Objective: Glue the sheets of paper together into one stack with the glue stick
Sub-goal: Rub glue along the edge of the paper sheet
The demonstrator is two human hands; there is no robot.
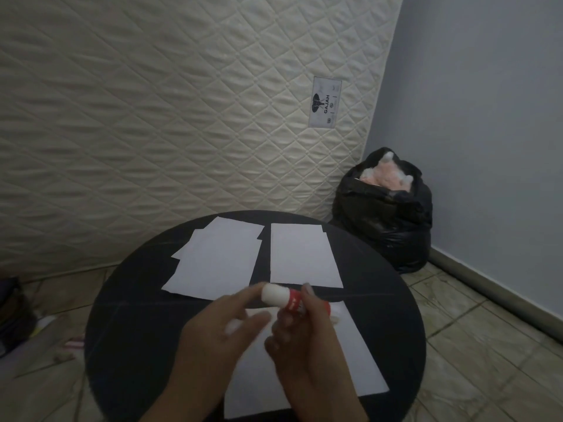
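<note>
A red glue stick (294, 301) with a white cap (274, 295) lies sideways in the air above the round black table (137, 324). My right hand (307, 345) grips its red body. My left hand (219, 327) has its fingertips at the white cap; it is blurred. Under both hands lies a white sheet (350, 360), partly hidden. A loose pile of white sheets (216, 260) sits at the far left of the table. Another neat white pile (301, 254) sits at the far right.
A quilted mattress (182, 102) leans upright behind the table. A stuffed black plastic bag (384, 214) stands on the tiled floor at the right, by the grey wall (487, 132). Dark clutter (15, 312) lies on the floor at the left.
</note>
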